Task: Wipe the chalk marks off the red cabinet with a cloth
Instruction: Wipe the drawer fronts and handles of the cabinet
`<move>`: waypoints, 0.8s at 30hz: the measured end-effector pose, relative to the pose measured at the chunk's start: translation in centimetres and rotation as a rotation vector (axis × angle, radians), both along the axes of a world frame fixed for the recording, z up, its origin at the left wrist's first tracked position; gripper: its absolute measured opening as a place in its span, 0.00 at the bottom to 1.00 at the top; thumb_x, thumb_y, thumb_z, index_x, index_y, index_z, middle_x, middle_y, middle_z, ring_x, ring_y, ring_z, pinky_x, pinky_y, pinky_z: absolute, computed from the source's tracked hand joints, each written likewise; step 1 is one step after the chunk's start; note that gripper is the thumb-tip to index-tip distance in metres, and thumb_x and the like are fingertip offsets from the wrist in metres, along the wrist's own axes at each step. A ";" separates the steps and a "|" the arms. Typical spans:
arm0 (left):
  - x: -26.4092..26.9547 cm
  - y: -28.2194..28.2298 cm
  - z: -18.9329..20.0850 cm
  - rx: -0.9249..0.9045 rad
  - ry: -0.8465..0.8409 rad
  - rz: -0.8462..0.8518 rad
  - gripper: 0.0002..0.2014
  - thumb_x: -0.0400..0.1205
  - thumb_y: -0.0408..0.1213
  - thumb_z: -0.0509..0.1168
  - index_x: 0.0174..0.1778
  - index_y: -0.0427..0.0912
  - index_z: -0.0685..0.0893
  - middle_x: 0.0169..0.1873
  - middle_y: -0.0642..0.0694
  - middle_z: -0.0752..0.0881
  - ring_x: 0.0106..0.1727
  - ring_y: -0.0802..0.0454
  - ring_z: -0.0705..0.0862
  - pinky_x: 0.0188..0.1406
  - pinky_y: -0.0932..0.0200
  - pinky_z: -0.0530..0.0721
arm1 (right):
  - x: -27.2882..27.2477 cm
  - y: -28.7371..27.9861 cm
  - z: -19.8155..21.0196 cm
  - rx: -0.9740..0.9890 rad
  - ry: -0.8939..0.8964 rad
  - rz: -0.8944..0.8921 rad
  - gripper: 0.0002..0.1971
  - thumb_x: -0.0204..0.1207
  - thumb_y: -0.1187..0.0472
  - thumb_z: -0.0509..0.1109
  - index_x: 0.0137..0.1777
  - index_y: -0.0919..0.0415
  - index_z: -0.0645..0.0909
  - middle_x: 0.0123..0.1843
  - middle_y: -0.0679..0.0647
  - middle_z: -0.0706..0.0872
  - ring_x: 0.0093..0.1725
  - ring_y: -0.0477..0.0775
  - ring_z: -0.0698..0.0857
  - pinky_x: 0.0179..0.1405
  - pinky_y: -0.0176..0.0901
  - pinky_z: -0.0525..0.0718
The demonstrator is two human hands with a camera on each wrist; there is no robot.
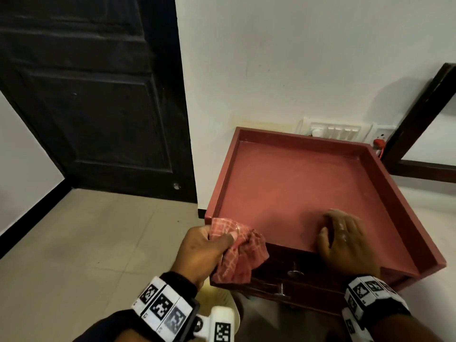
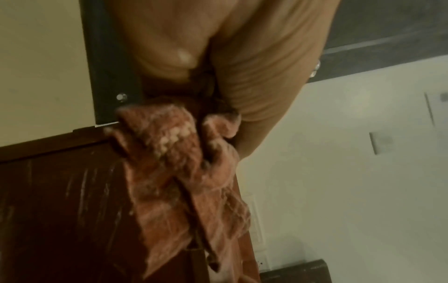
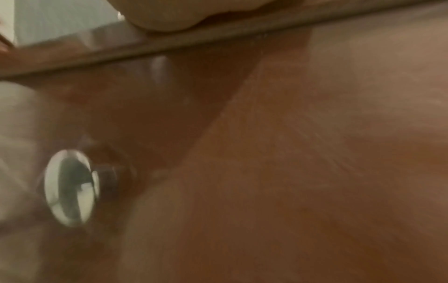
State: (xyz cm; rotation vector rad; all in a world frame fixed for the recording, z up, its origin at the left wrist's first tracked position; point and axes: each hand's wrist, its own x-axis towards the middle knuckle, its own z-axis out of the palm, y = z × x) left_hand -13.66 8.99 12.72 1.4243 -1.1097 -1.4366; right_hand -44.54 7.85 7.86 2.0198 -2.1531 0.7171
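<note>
The red cabinet (image 1: 296, 183) stands against the white wall, its top a shallow tray with raised edges. My left hand (image 1: 204, 250) grips a bunched red checked cloth (image 1: 241, 253) at the cabinet's front left corner; the cloth hangs down over the front. In the left wrist view the cloth (image 2: 179, 172) hangs beside the dark red front (image 2: 60, 210), which bears pale chalk streaks. My right hand (image 1: 345, 240) rests flat on the top near the front edge, fingers spread. The right wrist view is blurred; it shows a metal knob (image 3: 72, 187) on the cabinet front.
A black door (image 1: 93, 107) fills the left. A white switch panel (image 1: 335, 130) and a socket with a red plug (image 1: 378, 143) sit on the wall behind the cabinet. A dark wooden frame (image 1: 419, 114) leans at the right. Beige floor tiles (image 1: 86, 243) lie to the left.
</note>
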 end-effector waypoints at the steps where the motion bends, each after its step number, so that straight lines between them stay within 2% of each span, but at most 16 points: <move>1: 0.1 0.5 0.0 -0.020 -0.019 -0.064 0.08 0.85 0.37 0.74 0.53 0.35 0.95 0.44 0.38 0.96 0.49 0.38 0.96 0.56 0.37 0.94 | 0.4 0.2 0.7 0.002 -0.037 -0.021 0.24 0.77 0.47 0.56 0.64 0.61 0.79 0.65 0.60 0.81 0.67 0.62 0.76 0.71 0.59 0.75; 3: 0.0 1.3 -0.4 -0.052 -0.073 -0.130 0.11 0.84 0.44 0.76 0.53 0.40 0.95 0.45 0.41 0.97 0.49 0.41 0.96 0.57 0.36 0.93 | 2.2 1.6 2.6 -0.091 -0.189 -0.043 0.24 0.76 0.42 0.59 0.62 0.57 0.80 0.68 0.57 0.79 0.70 0.59 0.74 0.72 0.63 0.73; 4: -0.2 1.5 -0.6 -0.058 -0.094 -0.148 0.15 0.82 0.50 0.76 0.51 0.40 0.95 0.44 0.41 0.96 0.49 0.40 0.96 0.58 0.35 0.92 | 4.1 2.7 3.6 -0.123 -0.306 0.035 0.25 0.74 0.38 0.62 0.64 0.53 0.80 0.71 0.53 0.77 0.72 0.54 0.73 0.73 0.59 0.74; 6: -0.8 1.5 -0.7 -0.044 -0.088 -0.208 0.27 0.75 0.62 0.73 0.51 0.39 0.94 0.45 0.38 0.95 0.51 0.36 0.94 0.60 0.31 0.90 | 9.3 5.6 5.0 0.032 -0.441 0.332 0.34 0.69 0.28 0.67 0.74 0.41 0.72 0.79 0.40 0.67 0.78 0.40 0.65 0.76 0.43 0.68; 7: -1.1 1.4 -0.6 -0.012 -0.037 -0.250 0.28 0.75 0.63 0.70 0.53 0.40 0.93 0.47 0.36 0.95 0.53 0.35 0.94 0.62 0.31 0.90 | 11.8 6.8 5.4 0.141 -0.410 0.468 0.42 0.66 0.25 0.68 0.79 0.38 0.64 0.82 0.35 0.60 0.81 0.36 0.59 0.78 0.40 0.63; 8: -1.3 1.3 -0.5 0.015 0.047 -0.284 0.26 0.79 0.60 0.68 0.56 0.40 0.93 0.50 0.36 0.94 0.55 0.35 0.94 0.64 0.32 0.90 | 13.4 7.4 5.1 0.172 -0.319 0.550 0.48 0.65 0.25 0.69 0.83 0.38 0.58 0.84 0.35 0.56 0.84 0.38 0.55 0.81 0.44 0.60; 9: -1.4 1.2 -0.3 0.052 0.167 -0.291 0.20 0.83 0.53 0.67 0.58 0.40 0.93 0.53 0.36 0.94 0.57 0.38 0.94 0.64 0.35 0.90 | 14.0 7.3 4.6 0.118 -0.239 0.586 0.47 0.68 0.28 0.71 0.85 0.41 0.56 0.85 0.38 0.56 0.84 0.43 0.56 0.81 0.48 0.61; 10: -1.3 1.0 0.2 0.089 0.309 -0.285 0.16 0.85 0.45 0.67 0.58 0.38 0.92 0.53 0.36 0.94 0.56 0.41 0.94 0.62 0.41 0.91 | 13.9 6.7 4.5 0.056 -0.221 0.590 0.43 0.73 0.36 0.71 0.85 0.44 0.58 0.84 0.41 0.61 0.83 0.46 0.62 0.80 0.51 0.68; 11: -1.0 0.9 0.7 0.113 0.436 -0.265 0.15 0.84 0.42 0.67 0.57 0.36 0.91 0.53 0.35 0.93 0.56 0.43 0.94 0.60 0.45 0.91 | 13.5 5.9 4.8 0.027 -0.292 0.575 0.35 0.78 0.45 0.72 0.83 0.46 0.63 0.81 0.43 0.69 0.80 0.46 0.70 0.76 0.51 0.75; 12: -0.4 0.6 0.8 0.099 0.505 -0.257 0.17 0.84 0.43 0.66 0.58 0.33 0.91 0.54 0.33 0.93 0.57 0.42 0.93 0.60 0.46 0.91 | 12.8 4.9 5.2 0.022 -0.439 0.558 0.29 0.80 0.53 0.71 0.80 0.46 0.69 0.76 0.43 0.76 0.74 0.44 0.77 0.70 0.47 0.81; 14: 1.2 -0.2 0.9 -0.013 0.475 -0.196 0.22 0.88 0.49 0.62 0.57 0.32 0.91 0.56 0.31 0.93 0.56 0.39 0.93 0.57 0.46 0.90 | 12.4 2.9 7.1 0.028 -0.601 0.489 0.21 0.79 0.56 0.72 0.72 0.46 0.78 0.63 0.40 0.87 0.59 0.38 0.86 0.56 0.35 0.85; 16: 3.3 -1.3 1.2 -0.122 0.430 0.011 0.27 0.92 0.50 0.54 0.42 0.39 0.93 0.47 0.33 0.95 0.42 0.42 0.90 0.43 0.49 0.87 | 12.9 0.1 8.3 0.006 -0.449 0.366 0.19 0.76 0.54 0.73 0.67 0.47 0.82 0.57 0.41 0.89 0.52 0.37 0.87 0.50 0.33 0.85; 18: 5.4 -2.3 1.1 -0.163 0.422 0.267 0.31 0.94 0.48 0.52 0.28 0.46 0.90 0.36 0.38 0.93 0.30 0.48 0.81 0.35 0.52 0.79 | 14.0 -3.6 8.5 -0.022 -0.254 0.294 0.16 0.75 0.56 0.74 0.63 0.52 0.84 0.55 0.46 0.89 0.49 0.43 0.86 0.54 0.42 0.85; 20: 6.9 -3.2 0.3 -0.154 0.409 0.449 0.29 0.93 0.50 0.53 0.29 0.45 0.86 0.33 0.42 0.92 0.27 0.51 0.77 0.34 0.53 0.76 | 16.2 -6.8 8.2 0.090 -0.169 0.260 0.15 0.74 0.57 0.74 0.60 0.58 0.83 0.57 0.53 0.87 0.53 0.52 0.83 0.61 0.49 0.81; 22: 7.7 -3.7 -0.4 -0.101 0.429 0.557 0.28 0.93 0.54 0.52 0.34 0.43 0.85 0.36 0.42 0.92 0.25 0.53 0.77 0.33 0.53 0.75 | 18.9 -8.1 7.1 0.392 -0.041 0.222 0.24 0.76 0.55 0.70 0.71 0.60 0.77 0.69 0.56 0.82 0.69 0.59 0.78 0.72 0.52 0.74; 24: 8.0 -4.0 -0.7 -0.051 0.463 0.597 0.31 0.93 0.57 0.49 0.36 0.41 0.85 0.38 0.40 0.92 0.25 0.53 0.77 0.31 0.55 0.74 | 20.6 -7.9 5.5 0.488 0.177 0.219 0.32 0.76 0.57 0.63 0.81 0.62 0.65 0.80 0.57 0.71 0.81 0.63 0.65 0.81 0.58 0.63</move>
